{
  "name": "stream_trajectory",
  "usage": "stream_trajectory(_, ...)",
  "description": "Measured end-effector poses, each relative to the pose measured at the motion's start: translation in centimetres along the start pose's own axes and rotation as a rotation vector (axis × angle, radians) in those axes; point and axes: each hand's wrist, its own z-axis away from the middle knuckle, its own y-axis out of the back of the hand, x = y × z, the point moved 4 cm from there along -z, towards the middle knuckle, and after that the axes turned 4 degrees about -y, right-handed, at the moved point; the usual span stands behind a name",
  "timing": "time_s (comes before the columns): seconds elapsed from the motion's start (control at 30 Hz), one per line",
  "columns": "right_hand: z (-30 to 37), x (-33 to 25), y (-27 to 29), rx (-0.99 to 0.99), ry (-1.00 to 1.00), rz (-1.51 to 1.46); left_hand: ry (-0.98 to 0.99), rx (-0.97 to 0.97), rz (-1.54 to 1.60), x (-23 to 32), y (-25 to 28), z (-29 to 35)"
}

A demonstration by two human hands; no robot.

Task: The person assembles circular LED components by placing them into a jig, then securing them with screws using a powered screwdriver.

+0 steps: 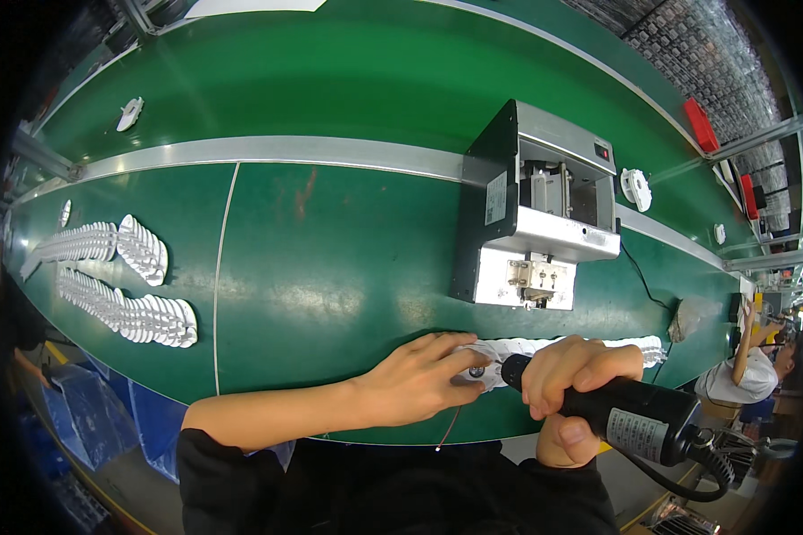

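My right hand (569,379) is wrapped round a black electric screwdriver (638,417), with its cable trailing from the back end. The nose of the screwdriver points left at a white plastic part (484,367) near the table's front edge. My left hand (419,376) grips that part from the left, fingers over its top. A small round dark spot shows on the part beside my fingertips. From under it a thin wire (449,430) hangs toward me. Behind my right hand runs a row of similar white parts (644,344), partly hidden by it. Whether the bit touches a screw cannot be made out.
A grey metal machine (544,223) stands beyond my hands, its black cable running right. Stacked rows of white parts (134,308) lie at the left. A green conveyor belt (330,80) crosses behind a metal rail. A clear bag (691,316) and a co-worker (745,374) are at the right.
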Motion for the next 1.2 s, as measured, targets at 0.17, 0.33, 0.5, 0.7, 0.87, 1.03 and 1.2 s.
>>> stream_trajectory(0.17, 0.0, 0.4, -0.5, 0.064, -0.044, -0.019, 0.014, 0.020, -0.011, -0.1, 0.2, 0.1)
stream_trajectory(0.33, -1.0, -0.3, 0.5, 0.048, -0.007, -0.078, -0.008, -0.031, -0.001, -0.2, 0.0, 0.3)
stream_trajectory(0.5, -4.1, -3.1, 3.0, 0.188, 0.250, -0.057, -0.029, -0.016, -0.006, 0.0, -0.1, 0.1)
stream_trajectory(0.7, -6.4, -1.6, 2.7, 0.165, 0.210, 0.066, -0.033, -0.008, -0.006, -0.2, -0.1, 0.2)
stream_trajectory(0.87, -6.3, -1.7, 1.7, 0.174, 0.169, 0.072, -0.030, -0.007, -0.005, -0.1, -0.1, 0.2)
stream_trajectory(1.03, -2.4, -1.7, 1.2, 0.178, 0.112, -0.063, -0.015, -0.003, 0.013, -0.3, -0.3, 0.5)
stream_trajectory(1.2, 0.1, -2.1, 0.0, 0.133, 0.145, 0.015, -0.025, 0.000, 0.003, -0.2, -0.1, 0.3)
